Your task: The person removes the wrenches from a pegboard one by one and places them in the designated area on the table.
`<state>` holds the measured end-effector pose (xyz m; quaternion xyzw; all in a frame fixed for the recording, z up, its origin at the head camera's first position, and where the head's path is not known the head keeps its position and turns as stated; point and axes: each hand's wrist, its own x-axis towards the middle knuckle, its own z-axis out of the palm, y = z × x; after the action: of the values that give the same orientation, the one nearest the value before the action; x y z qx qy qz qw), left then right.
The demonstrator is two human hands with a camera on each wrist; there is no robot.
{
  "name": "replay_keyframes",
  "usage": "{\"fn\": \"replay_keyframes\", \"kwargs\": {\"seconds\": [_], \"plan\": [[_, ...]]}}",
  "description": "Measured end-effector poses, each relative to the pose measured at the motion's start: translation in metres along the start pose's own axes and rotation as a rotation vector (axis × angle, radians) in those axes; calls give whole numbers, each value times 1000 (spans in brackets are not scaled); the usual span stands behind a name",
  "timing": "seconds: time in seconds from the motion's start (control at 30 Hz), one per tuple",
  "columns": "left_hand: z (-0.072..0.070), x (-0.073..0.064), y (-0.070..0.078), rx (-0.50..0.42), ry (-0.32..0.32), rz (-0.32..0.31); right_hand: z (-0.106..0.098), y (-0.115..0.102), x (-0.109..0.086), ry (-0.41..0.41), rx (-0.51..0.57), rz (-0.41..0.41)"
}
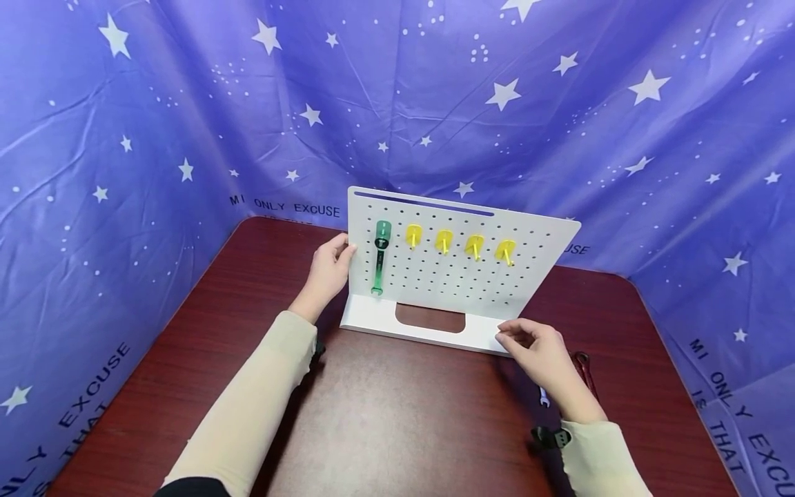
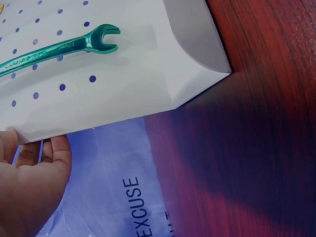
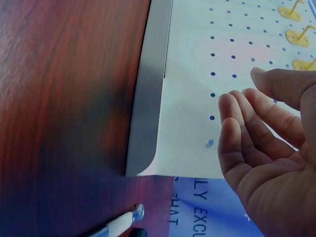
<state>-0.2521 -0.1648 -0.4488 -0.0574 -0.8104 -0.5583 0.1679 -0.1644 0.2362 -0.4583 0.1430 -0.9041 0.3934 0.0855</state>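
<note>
A white pegboard point(image 1: 447, 276) stands upright on its base on the table. My left hand point(image 1: 328, 270) grips its left edge, thumb in front and fingers behind, as the left wrist view shows with the hand point(image 2: 37, 182). Near the board's lower right corner is my right hand point(image 1: 537, 348), fingers loosely bent and nothing between them; the right wrist view shows this hand point(image 3: 271, 143) in front of the board. A green wrench point(image 1: 379, 266) hangs from a green hook point(image 1: 384, 228) at the board's left, its open end point(image 2: 104, 38) pointing down.
Several yellow hooks point(image 1: 444, 241) run in a row across the board. On the table point(image 1: 385, 414), partly behind the right hand, lie a red wrench point(image 1: 584, 369) and a bluish wrench point(image 1: 544, 397). Blue star-printed cloth point(image 1: 435, 103) surrounds the table.
</note>
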Motion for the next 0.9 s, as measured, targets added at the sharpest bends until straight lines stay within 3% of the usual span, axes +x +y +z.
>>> {"fn": "replay_keyframes", "kwargs": {"seconds": [0.6, 0.9], "plan": [[2, 1, -3, -15, 3, 7, 26, -18, 20, -29, 102, -34], [2, 1, -2, -9, 0, -1, 41, -37, 30, -67, 153, -42]]}}
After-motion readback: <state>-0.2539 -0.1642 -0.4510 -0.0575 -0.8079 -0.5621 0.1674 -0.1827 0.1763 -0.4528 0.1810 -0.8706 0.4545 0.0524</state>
